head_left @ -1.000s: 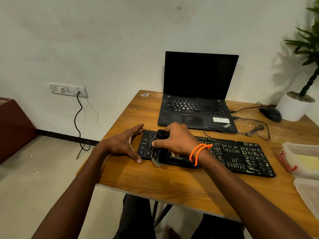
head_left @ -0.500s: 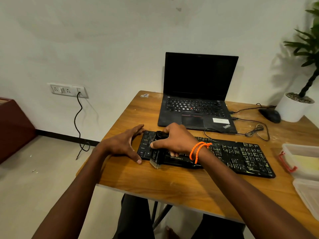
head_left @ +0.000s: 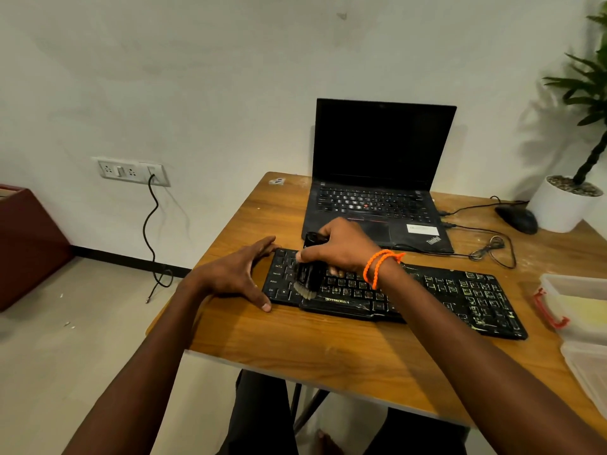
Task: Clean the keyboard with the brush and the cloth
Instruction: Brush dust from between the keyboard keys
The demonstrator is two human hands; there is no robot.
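Head view: keyboard [head_left: 427, 293] lies before the laptop [head_left: 377, 198]. Brush [head_left: 308, 274] is gripped by curled right hand [head_left: 341, 247] at its left end; spread left hand [head_left: 236, 274] braces that end. Short, light strokes are advised.

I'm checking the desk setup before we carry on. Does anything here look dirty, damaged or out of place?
Yes. The keyboard has pale grime on its right-hand keys, and the table shows whitish dust near the tangled cable. The right hand holds the brush at the left keys; the left hand braces the edge.
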